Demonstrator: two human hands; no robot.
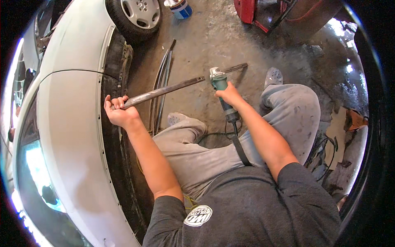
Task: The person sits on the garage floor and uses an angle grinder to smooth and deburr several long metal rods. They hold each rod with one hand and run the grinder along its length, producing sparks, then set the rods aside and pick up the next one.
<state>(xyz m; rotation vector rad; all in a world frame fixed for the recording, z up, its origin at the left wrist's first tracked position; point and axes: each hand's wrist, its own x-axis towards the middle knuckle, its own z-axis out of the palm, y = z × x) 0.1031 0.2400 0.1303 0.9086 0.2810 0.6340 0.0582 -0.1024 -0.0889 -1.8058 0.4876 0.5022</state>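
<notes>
My left hand [121, 113] is closed around the near end of a long metal bar [164, 89], beside the white car's lower side. The bar slants up to the right, and its far end has a hole and stops just short of the tool's head. In my right hand [231, 94] is a green angle grinder [221, 84], gripped by its body with the head pointing away from me. Its dark cord runs back toward my lap. Whether the grinder's disc is spinning cannot be seen.
The white car [70, 111] fills the left side, with a wheel [142, 14] at the top. Long curved strips [161, 82] lie on the concrete floor, and another metal piece [236, 67] lies beyond the grinder. A paint bucket [179, 9], red part [246, 10] and cardboard [336, 136] are around.
</notes>
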